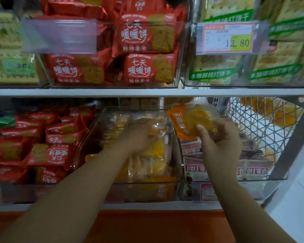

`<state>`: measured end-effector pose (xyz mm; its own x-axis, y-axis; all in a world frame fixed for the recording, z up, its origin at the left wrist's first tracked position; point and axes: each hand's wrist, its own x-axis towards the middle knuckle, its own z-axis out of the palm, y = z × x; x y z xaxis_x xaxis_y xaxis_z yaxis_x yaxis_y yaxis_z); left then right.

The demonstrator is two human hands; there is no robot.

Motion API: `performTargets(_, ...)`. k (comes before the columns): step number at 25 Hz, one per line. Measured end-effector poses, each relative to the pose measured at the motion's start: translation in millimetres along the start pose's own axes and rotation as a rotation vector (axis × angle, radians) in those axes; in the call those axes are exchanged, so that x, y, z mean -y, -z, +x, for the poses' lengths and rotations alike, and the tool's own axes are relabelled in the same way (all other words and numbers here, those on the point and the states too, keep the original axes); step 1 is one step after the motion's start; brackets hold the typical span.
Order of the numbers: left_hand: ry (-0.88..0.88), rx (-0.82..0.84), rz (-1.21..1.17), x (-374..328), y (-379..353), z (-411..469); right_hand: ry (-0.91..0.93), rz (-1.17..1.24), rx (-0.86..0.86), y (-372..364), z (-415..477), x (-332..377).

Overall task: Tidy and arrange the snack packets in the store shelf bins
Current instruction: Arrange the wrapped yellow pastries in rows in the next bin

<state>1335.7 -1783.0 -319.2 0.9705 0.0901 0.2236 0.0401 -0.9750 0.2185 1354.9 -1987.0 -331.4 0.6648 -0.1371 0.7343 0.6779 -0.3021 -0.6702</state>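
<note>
A: The right hand is seen raised in front of the lower shelf. An orange packet is gripped in it, with the thumb pressed across the front and the fingers curled round behind.

B: And where is that packet held?

A: It is held up and tilted, above the edge between the clear bin and the bin of white-and-red packets. The wire basket is seen just to its right.

B: The left hand?

A: It is reached into the clear bin, back of the hand up. The fingers are bent down onto the yellow packets piled there. Contact is made, that much is clear. Whether a packet is actually pinched cannot be told, since the fingertips are blurred and partly hidden.

B: What is seen around it?

A: Red packets are heaped loosely in the bin to the left, several lying at angles. On the shelf above, more red packets are stacked upright behind clear plastic. Green-banded cracker packs are stood beside them under a price label.
</note>
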Motion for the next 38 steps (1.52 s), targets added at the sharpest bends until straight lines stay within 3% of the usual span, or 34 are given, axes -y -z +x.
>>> performTargets(3,0.104,0.191,0.020,-0.4,-6.6,17.9,-0.031,0.028,0.005,-0.8,0.8,0.0)
performTargets(9,0.048,0.101,0.108,2.3,5.2,3.4,-0.057,0.046,0.022,2.6,3.8,-3.9)
performTargets(15,-0.014,0.251,0.062,11.7,29.1,-22.0,-0.022,0.093,0.076,2.5,-4.4,0.6)
performTargets(24,-0.315,0.014,-0.067,28.0,24.9,-79.7,0.142,0.113,0.173,1.6,-3.3,8.3)
performTargets(29,-0.134,0.053,-0.237,26.2,24.9,-99.0,0.137,0.076,0.204,-0.7,-4.4,7.1)
performTargets(34,-0.031,0.176,0.264,12.7,31.9,-58.1,0.108,0.112,0.191,-9.1,-7.5,8.2)
performTargets(38,0.056,0.244,0.294,-2.4,35.3,-12.1,0.067,0.163,0.175,-8.9,-9.9,8.6)
